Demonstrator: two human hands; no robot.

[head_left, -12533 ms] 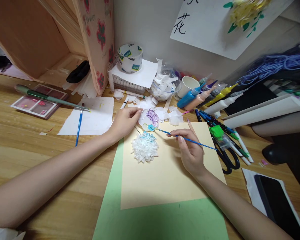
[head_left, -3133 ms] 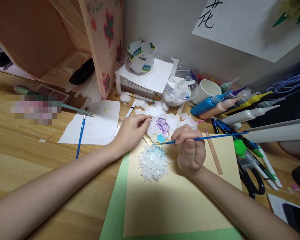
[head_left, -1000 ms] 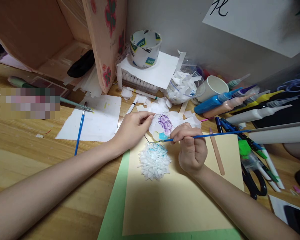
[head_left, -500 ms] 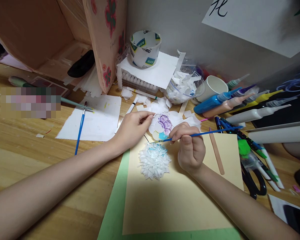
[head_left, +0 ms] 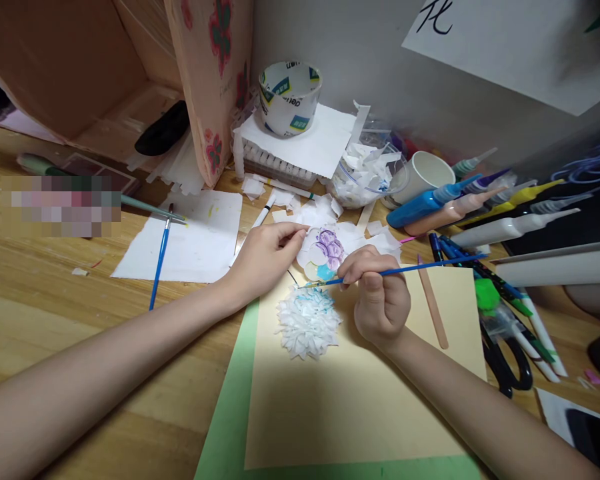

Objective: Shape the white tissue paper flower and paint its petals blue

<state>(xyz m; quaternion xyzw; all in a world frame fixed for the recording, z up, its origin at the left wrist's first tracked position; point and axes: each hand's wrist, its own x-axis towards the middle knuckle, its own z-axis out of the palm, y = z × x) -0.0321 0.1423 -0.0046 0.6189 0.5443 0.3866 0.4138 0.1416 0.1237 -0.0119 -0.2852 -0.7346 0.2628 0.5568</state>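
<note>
My right hand (head_left: 383, 293) is closed around a slim blue paintbrush (head_left: 405, 268). Its bristles point left, at the upper edge of a layered white paper flower (head_left: 309, 323) with light-blue colour on its top petals. Just beyond the flower is a small round paint palette (head_left: 314, 248) with purple, pale-yellow and blue paint. The fingertips and thumb of my left hand (head_left: 270, 257) are at the palette's left edge, closed on it; the exact grip is partly hidden. The flower lies on a cream sheet (head_left: 370, 407) over a green sheet (head_left: 220, 433).
Left, a second blue brush (head_left: 161, 260) rests on white paper (head_left: 210, 247). Behind are a tape roll (head_left: 290, 100), a tub of paper scraps (head_left: 367, 170) and a paper cup (head_left: 427, 173). Paint bottles (head_left: 510, 227), a wooden stick (head_left: 433, 310) and black-handled scissors (head_left: 515, 370) lie right.
The brush tip has shifted very slightly left and down along the flower's top edge. Both hands stay almost in place.
</note>
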